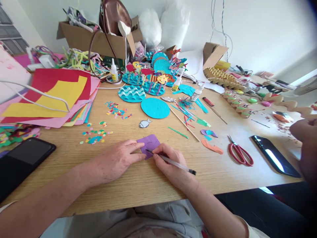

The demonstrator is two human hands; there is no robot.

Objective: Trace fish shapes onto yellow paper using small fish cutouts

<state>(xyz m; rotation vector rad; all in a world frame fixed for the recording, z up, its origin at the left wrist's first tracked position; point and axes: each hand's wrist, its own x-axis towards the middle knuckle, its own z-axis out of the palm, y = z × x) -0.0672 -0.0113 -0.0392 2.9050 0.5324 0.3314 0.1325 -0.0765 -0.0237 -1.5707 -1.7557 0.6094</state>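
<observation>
Here, a wood-grained surface (99, 195) runs up to a pale wall, where thin wires (223, 23) hang at the right. Stacked coloured sheets (49, 96) lie at its left, a dark phone (24, 158) nearer the person. Loose confetti (96, 135), a blue oval (155, 108) and a small paper fish (145, 123) lie beyond the hands. Red-handled scissors (239, 152) and a glossy black phone (274, 156) are at the right, near a blurred hand (305, 138) at the picture's edge.

The purple paper (150, 142) is flat near the front edge, between the person's two hands. The left hand (115, 162) has its fingers (135, 146) slightly spread, the tips resting on the paper's left side without gripping it. The right hand (173, 165) has its fingers closed round a pen (177, 163), whose tip meets the paper by a curved line.

At the back, a cardboard box (96, 43) is filled with fuzzy strands, and a brown bag (115, 16) sits at its top. A smaller carton (214, 54) stands open farther right; its inside cannot be made out. White glue bottles (114, 72) stand among wavy blue pieces (131, 94); how full they are is unclear.
</observation>
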